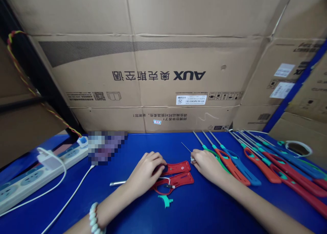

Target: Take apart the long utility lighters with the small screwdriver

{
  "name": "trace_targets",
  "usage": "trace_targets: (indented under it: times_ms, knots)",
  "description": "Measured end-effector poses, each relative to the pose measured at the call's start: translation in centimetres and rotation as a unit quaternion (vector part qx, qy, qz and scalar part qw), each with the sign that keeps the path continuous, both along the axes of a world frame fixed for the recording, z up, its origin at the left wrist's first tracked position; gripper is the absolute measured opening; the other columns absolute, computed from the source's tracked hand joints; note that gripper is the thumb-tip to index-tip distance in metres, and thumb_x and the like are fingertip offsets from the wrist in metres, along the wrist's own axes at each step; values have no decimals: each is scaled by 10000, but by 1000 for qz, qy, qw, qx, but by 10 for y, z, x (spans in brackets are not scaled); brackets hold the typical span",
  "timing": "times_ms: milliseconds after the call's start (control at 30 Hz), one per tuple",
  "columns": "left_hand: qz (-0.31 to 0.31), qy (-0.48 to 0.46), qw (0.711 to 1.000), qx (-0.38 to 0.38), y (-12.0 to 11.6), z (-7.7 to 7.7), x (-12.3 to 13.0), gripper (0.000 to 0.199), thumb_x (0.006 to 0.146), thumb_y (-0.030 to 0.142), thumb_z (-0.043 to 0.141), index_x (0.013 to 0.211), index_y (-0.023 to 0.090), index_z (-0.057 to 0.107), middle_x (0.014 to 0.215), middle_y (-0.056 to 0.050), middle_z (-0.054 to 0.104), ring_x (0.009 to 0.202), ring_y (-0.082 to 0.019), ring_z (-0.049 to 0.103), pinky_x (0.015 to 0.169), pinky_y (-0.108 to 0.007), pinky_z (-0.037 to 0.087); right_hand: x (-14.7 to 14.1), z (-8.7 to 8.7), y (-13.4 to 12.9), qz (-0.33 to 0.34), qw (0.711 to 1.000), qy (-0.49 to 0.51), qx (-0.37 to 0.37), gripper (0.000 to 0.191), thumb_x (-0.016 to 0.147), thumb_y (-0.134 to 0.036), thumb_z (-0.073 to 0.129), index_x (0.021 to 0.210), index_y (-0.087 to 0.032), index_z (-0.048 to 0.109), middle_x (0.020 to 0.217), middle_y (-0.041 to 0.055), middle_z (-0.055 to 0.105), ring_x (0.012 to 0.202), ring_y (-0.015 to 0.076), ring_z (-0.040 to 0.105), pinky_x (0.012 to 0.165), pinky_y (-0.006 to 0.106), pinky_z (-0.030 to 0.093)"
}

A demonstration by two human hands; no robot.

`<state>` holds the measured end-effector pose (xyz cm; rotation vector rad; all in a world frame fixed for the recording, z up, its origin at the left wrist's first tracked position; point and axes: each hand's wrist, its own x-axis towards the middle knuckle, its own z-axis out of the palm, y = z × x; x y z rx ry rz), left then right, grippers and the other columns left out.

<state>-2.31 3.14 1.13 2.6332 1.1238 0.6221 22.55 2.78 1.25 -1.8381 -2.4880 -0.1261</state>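
My left hand [146, 169] is closed over the left end of a red lighter shell half [176, 167], which lies on the blue table. Just below it is a second red shell half [182, 180], partly under the hand, with white wires and a small black part [169, 186] in it. A metal lighter tube [117, 183] sticks out left of my wrist. Nearer to me lies a loose green trigger [166, 201]. My right hand [205, 162] pinches a small whitish part [192, 159] beside the shells; a thin wire [186, 147] points up-left from the fingers.
Several long-nosed lighters with blue, orange [231, 167] and red [301, 181] handles lie on the right. A white power strip [33, 176] with cables runs along the left. A cardboard wall [153, 56] closes off the back. A white ring-shaped roll [298, 148] sits far right.
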Motion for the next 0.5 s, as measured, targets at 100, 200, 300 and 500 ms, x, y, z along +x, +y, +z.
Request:
trace_targets:
  times_ms: [100,200,300,500]
  knots:
    - [1,3,1000,4,2,1,-2,192,929,164,442,944,205,629,967,-31,626,877,-201,537,801,-360,371,-4,1,-2,10,999,-34,0,204,844,-20,471,815,-139,634,882,90,681,778,216,654,660,290,377]
    - [-4,2,1000,1,1,0,-1,186,924,159,446,936,204,627,954,-34,630,872,-205,534,791,-359,371,-6,2,-2,34,997,-63,0,231,820,23,458,821,-138,624,889,98,678,770,211,658,669,294,383]
    - [-8,-2,1000,4,1,-3,0,185,926,160,441,932,201,622,947,-34,632,867,-203,534,792,-359,371,-8,2,-1,54,995,-85,-2,257,799,60,450,824,-131,619,877,108,675,769,217,664,673,296,390]
    - [-10,-19,1000,2,2,0,-1,203,934,186,422,935,207,624,942,-38,640,859,-198,540,784,-349,376,-9,-2,0,52,994,-100,6,215,827,38,456,850,-121,599,879,134,667,790,241,675,664,297,409]
